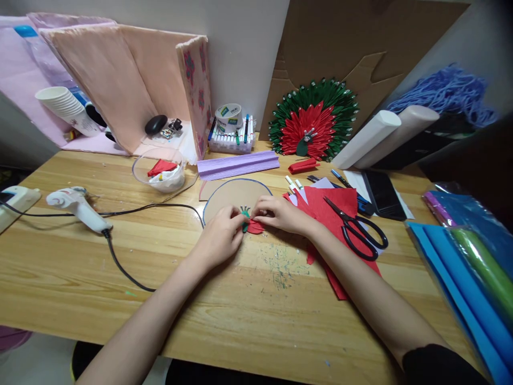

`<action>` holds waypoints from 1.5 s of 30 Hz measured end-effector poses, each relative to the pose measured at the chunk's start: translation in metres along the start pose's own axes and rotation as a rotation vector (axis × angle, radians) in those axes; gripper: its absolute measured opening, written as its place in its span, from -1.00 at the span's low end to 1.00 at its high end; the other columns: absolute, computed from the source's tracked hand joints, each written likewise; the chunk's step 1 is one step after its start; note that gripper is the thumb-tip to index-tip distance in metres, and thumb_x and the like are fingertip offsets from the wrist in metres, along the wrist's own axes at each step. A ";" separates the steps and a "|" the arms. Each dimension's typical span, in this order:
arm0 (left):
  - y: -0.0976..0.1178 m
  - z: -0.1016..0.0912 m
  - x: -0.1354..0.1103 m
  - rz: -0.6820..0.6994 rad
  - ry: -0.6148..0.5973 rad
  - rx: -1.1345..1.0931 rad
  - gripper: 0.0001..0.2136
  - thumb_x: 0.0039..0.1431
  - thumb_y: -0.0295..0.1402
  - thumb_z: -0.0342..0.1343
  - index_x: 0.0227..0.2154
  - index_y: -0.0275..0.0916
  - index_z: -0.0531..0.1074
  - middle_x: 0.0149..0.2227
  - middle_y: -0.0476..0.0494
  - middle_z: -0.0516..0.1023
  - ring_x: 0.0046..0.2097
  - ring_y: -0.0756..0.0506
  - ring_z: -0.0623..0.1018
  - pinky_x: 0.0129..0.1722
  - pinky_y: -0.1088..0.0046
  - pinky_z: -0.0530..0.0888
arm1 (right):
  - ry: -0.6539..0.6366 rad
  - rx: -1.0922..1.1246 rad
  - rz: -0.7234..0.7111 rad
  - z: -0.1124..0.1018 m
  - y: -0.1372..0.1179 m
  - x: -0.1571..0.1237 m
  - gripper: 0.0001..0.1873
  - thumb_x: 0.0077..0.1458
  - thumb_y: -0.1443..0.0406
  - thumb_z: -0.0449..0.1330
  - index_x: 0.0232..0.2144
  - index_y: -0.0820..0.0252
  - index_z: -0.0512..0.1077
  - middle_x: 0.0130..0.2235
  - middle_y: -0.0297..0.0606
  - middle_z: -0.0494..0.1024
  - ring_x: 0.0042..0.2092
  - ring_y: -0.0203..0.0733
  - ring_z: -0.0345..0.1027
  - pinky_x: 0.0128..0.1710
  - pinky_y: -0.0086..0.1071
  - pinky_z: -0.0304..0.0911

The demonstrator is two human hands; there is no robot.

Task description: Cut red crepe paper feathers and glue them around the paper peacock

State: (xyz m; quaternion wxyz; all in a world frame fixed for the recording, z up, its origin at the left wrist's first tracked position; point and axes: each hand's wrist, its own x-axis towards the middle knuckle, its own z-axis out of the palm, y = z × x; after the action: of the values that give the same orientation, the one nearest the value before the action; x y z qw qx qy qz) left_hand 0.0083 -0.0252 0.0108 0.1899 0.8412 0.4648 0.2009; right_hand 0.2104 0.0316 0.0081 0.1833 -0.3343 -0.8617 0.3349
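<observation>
Red petal (256,229) and green piece (245,218) lie together on the tan card (226,195), a half-disc with a blue outline, near the middle of the bench (120,256) and a little toward its far edge. The left hand (218,238) has a narrow grip pinched on the green piece. The right hand (280,214) meets it from the other side, its fingertips closed on the red petal. Both wrists rest low on the wood.

The work looks like seating a small part at the centre of the card's straight side. It probably goes best with light, even pressure. One hand should anchor the part while the other squares it to the green marks drawn on the card, so the card does not slide.

Open room is mostly at the near edge, where the wood is bare in front of both forearms. On the left, the glue gun (76,206) lies well apart, but its cord (160,206) curves close to the card's left rim, and a sideways sweep could snag it. On the right, scissors (358,230) rest on a red sheet (324,206) just beside the right wrist, blades pointing inward, so that elbow has little room. Toward the far edge, a bowl (160,171) and purple paper (238,164) stand near the card.
</observation>
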 end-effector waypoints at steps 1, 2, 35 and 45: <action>0.000 0.000 0.000 0.002 0.003 -0.006 -0.77 0.10 -0.53 -0.04 -0.22 -0.22 0.42 -0.21 -0.17 0.37 -0.14 -0.12 0.39 -0.13 0.31 0.39 | -0.003 0.004 0.006 -0.001 0.000 0.000 -0.90 0.11 0.37 0.14 -0.36 0.21 0.47 -0.34 -0.27 0.42 -0.31 -0.28 0.30 -0.28 -0.38 0.23; 0.000 0.000 0.000 0.003 0.008 -0.016 -0.78 0.11 -0.52 -0.05 -0.21 -0.21 0.41 -0.21 -0.17 0.37 -0.14 -0.12 0.40 -0.13 0.31 0.39 | -0.003 0.013 0.017 -0.001 -0.001 0.000 -0.90 0.10 0.36 0.14 -0.36 0.20 0.47 -0.34 -0.27 0.43 -0.31 -0.27 0.31 -0.28 -0.38 0.23; -0.011 0.006 0.000 -0.111 0.047 -0.199 -0.79 0.11 -0.51 0.02 -0.17 -0.23 0.39 -0.21 -0.15 0.41 -0.17 -0.09 0.46 -0.14 0.33 0.42 | -0.144 0.934 0.806 -0.016 -0.019 0.014 -0.84 0.00 0.37 0.13 -0.54 0.27 0.50 -0.63 -0.48 0.01 -0.58 -0.40 -0.23 -0.66 -0.44 -0.20; -0.012 0.006 0.000 -0.106 0.055 -0.200 -0.79 0.11 -0.50 0.03 -0.18 -0.23 0.39 -0.22 -0.14 0.41 -0.17 -0.09 0.46 -0.13 0.33 0.42 | -0.156 0.890 0.777 -0.013 -0.019 0.013 -0.87 -0.03 0.31 0.18 -0.53 0.26 0.48 -0.63 -0.51 -0.04 -0.58 -0.40 -0.23 -0.63 -0.43 -0.17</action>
State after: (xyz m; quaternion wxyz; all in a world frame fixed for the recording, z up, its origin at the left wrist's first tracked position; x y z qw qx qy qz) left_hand 0.0030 -0.0202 -0.0002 0.2703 0.7865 0.4911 0.2591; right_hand 0.1995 0.0365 0.0315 0.1060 -0.4905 -0.4639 0.7300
